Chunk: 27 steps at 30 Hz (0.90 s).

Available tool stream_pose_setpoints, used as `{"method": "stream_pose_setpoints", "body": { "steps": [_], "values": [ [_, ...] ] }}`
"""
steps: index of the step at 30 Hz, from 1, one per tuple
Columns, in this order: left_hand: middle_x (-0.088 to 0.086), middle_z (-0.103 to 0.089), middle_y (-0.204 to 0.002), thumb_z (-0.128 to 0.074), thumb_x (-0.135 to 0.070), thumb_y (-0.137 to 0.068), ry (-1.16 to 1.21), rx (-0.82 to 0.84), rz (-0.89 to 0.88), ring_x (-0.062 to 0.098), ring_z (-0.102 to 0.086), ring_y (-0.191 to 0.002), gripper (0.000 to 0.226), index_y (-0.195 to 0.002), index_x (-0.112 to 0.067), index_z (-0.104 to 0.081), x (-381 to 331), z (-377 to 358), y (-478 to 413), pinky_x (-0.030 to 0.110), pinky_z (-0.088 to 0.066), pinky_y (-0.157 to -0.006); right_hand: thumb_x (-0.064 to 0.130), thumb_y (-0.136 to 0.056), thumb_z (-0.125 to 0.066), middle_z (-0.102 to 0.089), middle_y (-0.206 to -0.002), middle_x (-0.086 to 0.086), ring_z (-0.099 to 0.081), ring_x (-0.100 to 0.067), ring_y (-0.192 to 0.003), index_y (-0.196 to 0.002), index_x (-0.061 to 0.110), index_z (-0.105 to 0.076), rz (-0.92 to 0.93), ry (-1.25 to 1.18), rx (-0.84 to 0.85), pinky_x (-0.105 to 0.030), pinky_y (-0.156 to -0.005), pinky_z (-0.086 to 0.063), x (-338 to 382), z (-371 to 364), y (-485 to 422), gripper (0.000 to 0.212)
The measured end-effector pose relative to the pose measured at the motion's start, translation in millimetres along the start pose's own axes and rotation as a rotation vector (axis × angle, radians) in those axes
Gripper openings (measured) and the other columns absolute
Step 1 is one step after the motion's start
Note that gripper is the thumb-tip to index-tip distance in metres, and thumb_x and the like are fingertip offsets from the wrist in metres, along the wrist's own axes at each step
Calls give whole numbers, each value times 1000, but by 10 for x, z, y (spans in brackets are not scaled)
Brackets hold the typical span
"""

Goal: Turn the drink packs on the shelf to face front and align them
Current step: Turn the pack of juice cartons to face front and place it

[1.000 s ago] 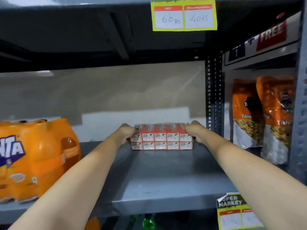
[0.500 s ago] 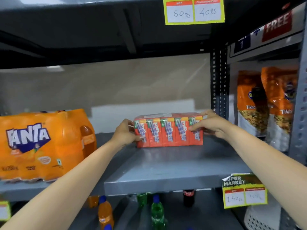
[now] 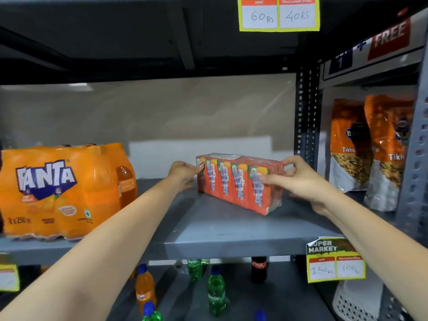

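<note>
1. Two hands on one shrink-wrapped juice carton pack [image 3: 239, 183], red/orange, standing on grey metal shelf [image 3: 231, 230], centre-right.
2. Pack position: printed front faces toward camera but skewed; right end sits nearer shelf front edge, left end further back. Base on shelf as far as visible.
3. Left hand [image 3: 184, 173]: at pack's left end, fingers touching upper left corner; palm not wrapped round it. Contact only, grip not confirmed.
4. Right hand [image 3: 298, 179]: closed on pack's right end, thumb on front face, fingers over top and back edge.
5. Fanta multipack [image 3: 62, 191]: orange, wrapped, on same shelf level at far left, logo facing front, well apart from carton pack.
6. Snack bags [image 3: 370, 147]: two orange/white pouches upright in adjacent bay to the right, behind perforated upright [image 3: 305, 112].
7. Price tags: yellow tag [image 3: 279, 13] on upper shelf edge reads 60 Rs / 40 Rs; second tag [image 3: 335, 260] on lower edge at right, approx. 150 / 100, writing blurred.
8. Lower shelf: loose bottles [image 3: 216, 293], green, orange and one dark cola, standing.
</note>
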<state>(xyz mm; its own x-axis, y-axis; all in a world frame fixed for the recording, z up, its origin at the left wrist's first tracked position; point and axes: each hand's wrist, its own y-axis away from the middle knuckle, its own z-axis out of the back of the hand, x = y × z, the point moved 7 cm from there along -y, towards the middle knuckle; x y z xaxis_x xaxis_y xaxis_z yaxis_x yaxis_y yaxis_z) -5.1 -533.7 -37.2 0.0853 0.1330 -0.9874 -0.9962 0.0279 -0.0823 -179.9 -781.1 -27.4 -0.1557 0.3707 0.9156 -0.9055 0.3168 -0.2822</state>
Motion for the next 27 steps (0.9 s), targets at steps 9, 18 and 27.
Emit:
{"method": "stream_pose_setpoints", "body": {
  "steps": [9, 18, 27],
  "values": [
    [5, -69, -63, -57, -17, -94, 77, 360, 88, 16, -66, -51, 20, -78, -7, -60, -165, -662, 258, 24, -52, -49, 79, -62, -63, -69, -93, 2, -68, -7, -85, -97, 26, -59, 175, 147, 58, -30, -78, -56, 429, -512, 424, 64],
    [1, -56, -133, -67, -75, -54, -145, 498, 0, 26, -53, -123, 96, -135, -25, -50, -382, -382, 572, 55, -34, -110, 59, -99, -36, -54, -143, -12, -53, -30, -128, -141, 9, -52, 9, 215, 9, -38, -92, -45, 274, -408, -1041, 67],
    [9, -71, -108, -73, -35, -75, -183, 651, 85, 19, -63, -103, 54, -120, -8, -63, -372, -429, 752, 39, -28, -117, 46, -91, -59, -64, -96, -6, -62, -19, -79, -97, 20, -63, -207, 132, 149, -29, -66, -45, -101, -552, -1370, 27]
  ]
}}
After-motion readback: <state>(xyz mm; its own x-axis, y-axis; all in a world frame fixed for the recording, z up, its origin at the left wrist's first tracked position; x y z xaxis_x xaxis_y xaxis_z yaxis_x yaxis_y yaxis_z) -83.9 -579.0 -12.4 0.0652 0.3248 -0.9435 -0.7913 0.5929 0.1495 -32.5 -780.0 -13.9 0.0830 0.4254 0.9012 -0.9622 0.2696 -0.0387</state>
